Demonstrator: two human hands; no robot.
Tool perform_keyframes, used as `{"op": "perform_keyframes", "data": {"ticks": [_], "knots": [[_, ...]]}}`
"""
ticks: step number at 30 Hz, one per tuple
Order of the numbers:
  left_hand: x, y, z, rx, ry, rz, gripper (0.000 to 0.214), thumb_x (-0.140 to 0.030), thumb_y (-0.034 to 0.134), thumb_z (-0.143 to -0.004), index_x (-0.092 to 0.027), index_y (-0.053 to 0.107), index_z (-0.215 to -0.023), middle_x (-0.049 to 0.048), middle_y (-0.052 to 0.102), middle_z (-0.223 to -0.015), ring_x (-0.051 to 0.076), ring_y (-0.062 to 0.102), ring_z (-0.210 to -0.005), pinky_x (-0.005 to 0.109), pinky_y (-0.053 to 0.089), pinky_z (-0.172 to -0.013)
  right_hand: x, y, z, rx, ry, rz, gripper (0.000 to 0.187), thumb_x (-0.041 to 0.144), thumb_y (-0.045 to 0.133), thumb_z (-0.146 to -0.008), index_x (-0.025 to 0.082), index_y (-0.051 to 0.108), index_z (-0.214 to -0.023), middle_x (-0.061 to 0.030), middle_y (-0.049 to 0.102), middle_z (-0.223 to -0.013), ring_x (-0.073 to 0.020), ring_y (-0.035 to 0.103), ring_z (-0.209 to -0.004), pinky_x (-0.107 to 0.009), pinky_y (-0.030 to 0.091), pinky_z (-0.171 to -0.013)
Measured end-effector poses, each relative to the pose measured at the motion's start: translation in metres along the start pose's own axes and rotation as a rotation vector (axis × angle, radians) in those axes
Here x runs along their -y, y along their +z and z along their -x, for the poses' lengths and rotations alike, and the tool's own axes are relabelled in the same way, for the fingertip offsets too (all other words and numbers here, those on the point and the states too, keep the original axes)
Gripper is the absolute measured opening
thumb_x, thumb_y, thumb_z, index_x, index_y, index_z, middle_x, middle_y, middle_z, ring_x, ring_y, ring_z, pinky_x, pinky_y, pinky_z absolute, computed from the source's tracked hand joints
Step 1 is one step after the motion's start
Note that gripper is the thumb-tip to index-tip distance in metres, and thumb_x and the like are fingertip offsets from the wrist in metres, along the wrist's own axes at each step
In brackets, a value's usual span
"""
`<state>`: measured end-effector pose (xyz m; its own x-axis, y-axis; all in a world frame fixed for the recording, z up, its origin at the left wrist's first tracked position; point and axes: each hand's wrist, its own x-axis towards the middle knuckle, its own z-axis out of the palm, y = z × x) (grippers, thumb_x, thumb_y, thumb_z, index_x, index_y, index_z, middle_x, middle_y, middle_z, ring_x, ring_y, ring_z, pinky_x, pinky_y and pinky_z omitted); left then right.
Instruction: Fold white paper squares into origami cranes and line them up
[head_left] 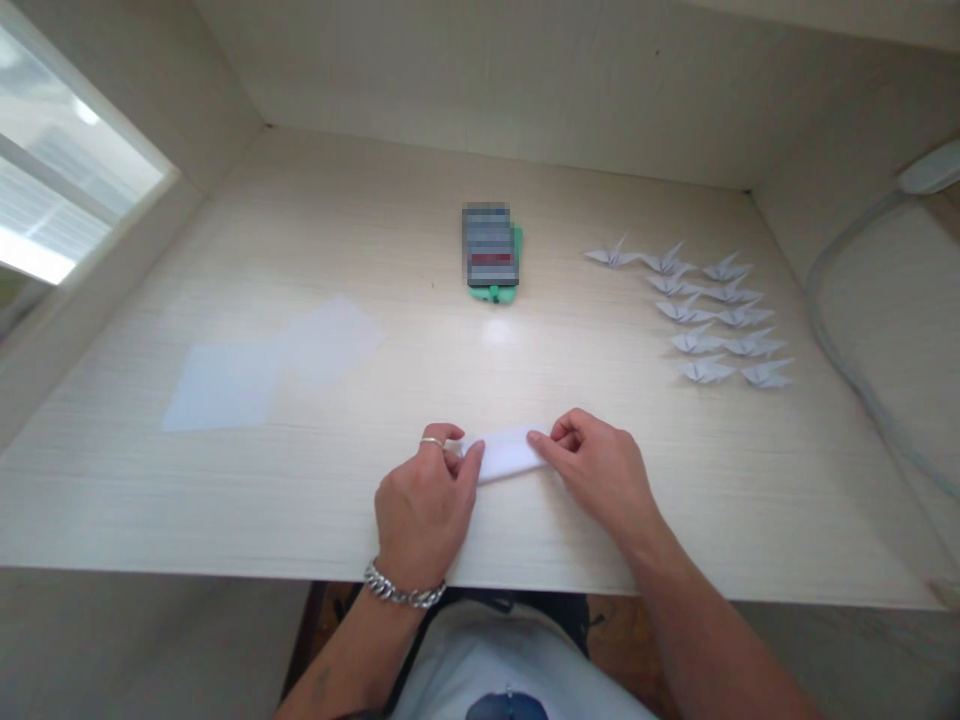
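A small folded strip of white paper lies on the pale wooden desk near its front edge. My left hand, with a ring and a chain bracelet, pinches the strip's left end with curled fingers. My right hand presses down on the strip's right end, its fingers bent and closed over the paper. Both hands rest on the desk.
Two flat white paper sheets lie at the left. Several folded paper cranes sit in rows at the right. A phone on a green stand is at the back middle. A grey cable runs along the right wall.
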<state>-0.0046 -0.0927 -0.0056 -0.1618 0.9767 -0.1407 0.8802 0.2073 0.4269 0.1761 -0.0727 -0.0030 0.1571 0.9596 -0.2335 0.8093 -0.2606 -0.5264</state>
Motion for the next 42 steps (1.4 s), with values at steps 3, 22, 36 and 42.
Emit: {"op": "perform_keyframes", "data": {"ticks": [3, 22, 36, 42], "knots": [[-0.0001, -0.0002, 0.0002, -0.001, 0.001, 0.004, 0.029, -0.046, 0.051, -0.086, -0.023, 0.059, -0.102, -0.0011, 0.072, -0.069, 0.021, 0.068, -0.066, 0.029, 0.042, -0.060, -0.0012, 0.0007, 0.0003, -0.007, -0.013, -0.010, 0.026, 0.048, 0.062, -0.077, 0.024, 0.062, -0.068, 0.0007, 0.068, -0.063, -0.0176, 0.061, -0.060, -0.028, 0.036, -0.056], [-0.0004, 0.0001, -0.0015, -0.024, 0.007, -0.028, 0.028, -0.049, 0.050, -0.085, -0.024, 0.060, -0.095, -0.0005, 0.073, -0.069, 0.022, 0.067, -0.064, 0.029, 0.040, -0.057, 0.0003, 0.0013, -0.0018, -0.002, -0.002, 0.004, 0.024, 0.046, 0.063, -0.077, 0.024, 0.062, -0.069, 0.0018, 0.068, -0.063, -0.0157, 0.060, -0.059, -0.027, 0.036, -0.056], [-0.0016, -0.0004, -0.0019, -0.019, 0.003, -0.028, 0.026, -0.048, 0.051, -0.085, -0.024, 0.061, -0.091, -0.0008, 0.072, -0.067, 0.023, 0.067, -0.065, 0.030, 0.040, -0.058, 0.0009, 0.0006, -0.0018, 0.014, 0.014, 0.005, 0.025, 0.048, 0.062, -0.078, 0.024, 0.061, -0.068, 0.0022, 0.068, -0.064, -0.0164, 0.060, -0.060, -0.027, 0.034, -0.056], [-0.0018, -0.0007, -0.0018, -0.015, -0.005, -0.017, 0.027, -0.048, 0.051, -0.085, -0.024, 0.061, -0.091, -0.0007, 0.072, -0.066, 0.023, 0.067, -0.065, 0.030, 0.040, -0.059, 0.0007, 0.0003, -0.0013, 0.019, 0.012, 0.017, 0.025, 0.047, 0.062, -0.078, 0.024, 0.062, -0.069, 0.0020, 0.068, -0.064, -0.0163, 0.059, -0.060, -0.027, 0.033, -0.055]]}}
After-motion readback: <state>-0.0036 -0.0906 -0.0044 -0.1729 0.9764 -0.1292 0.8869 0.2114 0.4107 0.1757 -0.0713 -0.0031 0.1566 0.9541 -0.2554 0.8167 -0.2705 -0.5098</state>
